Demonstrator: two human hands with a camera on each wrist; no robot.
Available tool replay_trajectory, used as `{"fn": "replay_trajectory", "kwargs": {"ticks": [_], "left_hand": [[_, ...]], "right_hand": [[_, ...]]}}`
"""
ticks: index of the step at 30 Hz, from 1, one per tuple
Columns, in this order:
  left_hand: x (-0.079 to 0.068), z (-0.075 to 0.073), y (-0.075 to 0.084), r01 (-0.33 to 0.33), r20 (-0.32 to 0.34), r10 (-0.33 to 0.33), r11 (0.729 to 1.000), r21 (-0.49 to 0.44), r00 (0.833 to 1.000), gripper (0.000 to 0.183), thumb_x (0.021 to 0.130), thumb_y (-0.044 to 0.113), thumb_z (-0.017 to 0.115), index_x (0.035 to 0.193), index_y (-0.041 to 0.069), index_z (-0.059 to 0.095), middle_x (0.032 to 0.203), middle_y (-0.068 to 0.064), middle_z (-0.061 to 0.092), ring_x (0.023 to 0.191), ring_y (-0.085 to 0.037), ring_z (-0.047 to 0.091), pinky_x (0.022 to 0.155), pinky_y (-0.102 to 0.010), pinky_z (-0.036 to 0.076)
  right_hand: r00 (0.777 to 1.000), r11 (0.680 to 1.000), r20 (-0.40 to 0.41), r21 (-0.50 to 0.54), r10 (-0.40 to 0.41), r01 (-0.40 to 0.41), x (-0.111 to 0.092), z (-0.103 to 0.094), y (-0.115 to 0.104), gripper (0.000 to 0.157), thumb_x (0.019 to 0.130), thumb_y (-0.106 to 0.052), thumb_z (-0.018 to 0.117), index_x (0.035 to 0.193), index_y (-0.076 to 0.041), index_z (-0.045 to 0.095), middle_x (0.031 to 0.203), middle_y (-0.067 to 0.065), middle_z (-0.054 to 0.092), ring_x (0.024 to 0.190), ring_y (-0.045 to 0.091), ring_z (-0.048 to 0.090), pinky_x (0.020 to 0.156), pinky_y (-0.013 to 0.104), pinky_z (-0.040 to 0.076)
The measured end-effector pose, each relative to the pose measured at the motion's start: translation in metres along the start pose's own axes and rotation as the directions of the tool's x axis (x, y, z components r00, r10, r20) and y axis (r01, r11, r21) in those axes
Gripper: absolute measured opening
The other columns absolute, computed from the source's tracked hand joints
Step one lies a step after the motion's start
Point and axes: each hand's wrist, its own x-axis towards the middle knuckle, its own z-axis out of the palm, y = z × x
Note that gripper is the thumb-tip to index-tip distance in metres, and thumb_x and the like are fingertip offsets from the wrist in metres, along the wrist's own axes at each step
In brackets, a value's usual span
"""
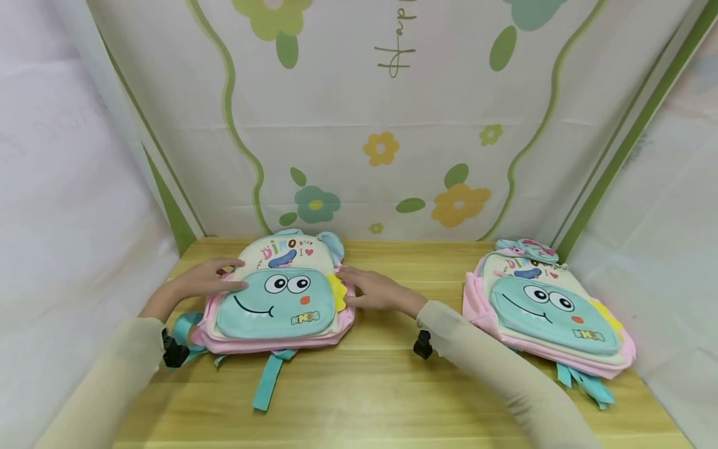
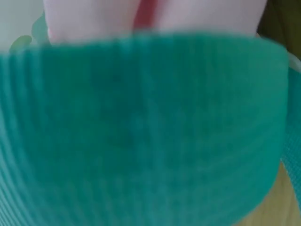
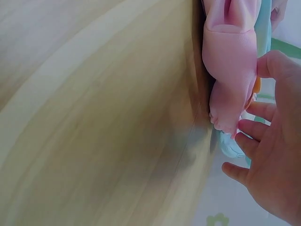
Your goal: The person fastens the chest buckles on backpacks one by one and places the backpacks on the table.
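A children's backpack (image 1: 258,315) in pale blue, cream and pink, with a cartoon dino face, lies front side up on the left of the table. My left hand (image 1: 204,279) rests at its left edge, some fingers reaching over the front. At the opposite edge, beside the yellow felt spikes (image 1: 338,292), my right hand (image 1: 377,290) touches the side with loosely spread fingers. In the right wrist view, those fingertips meet the pink side panel (image 3: 230,61). A teal strap (image 2: 141,127) fills most of the left wrist view and hides the left hand there.
A second, matching backpack (image 1: 552,312) lies at the right of the wooden table (image 1: 359,399), straps toward the front. A loose teal strap (image 1: 268,381) trails from the left backpack. White flower-printed fabric (image 1: 359,93) encloses the back and sides.
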Motion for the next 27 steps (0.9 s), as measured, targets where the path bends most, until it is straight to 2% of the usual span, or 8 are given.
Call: {"fn": "replay_trajectory", "kwargs": {"ticks": [4, 18, 27], "left_hand": [[0.007, 0.004, 0.008, -0.026, 0.005, 0.026, 1.0, -0.013, 1.0, 0.078, 0.091, 0.053, 0.07, 0.147, 0.002, 0.05, 0.148, -0.03, 0.049, 0.122, -0.046, 0.056, 0.097, -0.061, 0.05], [0.033, 0.018, 0.028, -0.045, 0.071, 0.05, 0.997, -0.067, 0.996, 0.079, 0.092, 0.054, 0.069, 0.151, 0.006, 0.048, 0.153, -0.027, 0.045, 0.129, -0.046, 0.051, 0.103, -0.062, 0.047], [0.048, 0.024, 0.035, -0.077, 0.074, 0.084, 0.993, -0.086, 0.994, 0.078, 0.092, 0.052, 0.069, 0.15, 0.005, 0.048, 0.155, -0.027, 0.042, 0.134, -0.048, 0.048, 0.108, -0.063, 0.043]], "right_hand": [[1.0, 1.0, 0.0, 0.006, 0.014, -0.014, -0.01, -0.002, 0.009, 0.073, 0.098, -0.045, 0.054, 0.161, -0.016, 0.031, 0.169, 0.006, 0.026, 0.156, 0.026, 0.026, 0.124, 0.049, 0.027], [0.998, 0.996, 0.004, 0.062, 0.058, -0.058, -0.038, -0.014, 0.031, 0.071, 0.099, -0.041, 0.059, 0.16, -0.013, 0.033, 0.168, 0.007, 0.028, 0.156, 0.027, 0.026, 0.125, 0.048, 0.025], [0.997, 0.994, 0.001, 0.081, 0.079, -0.079, -0.051, -0.021, 0.041, 0.071, 0.099, -0.041, 0.059, 0.16, -0.014, 0.034, 0.168, 0.008, 0.03, 0.156, 0.028, 0.027, 0.125, 0.05, 0.026]]}}
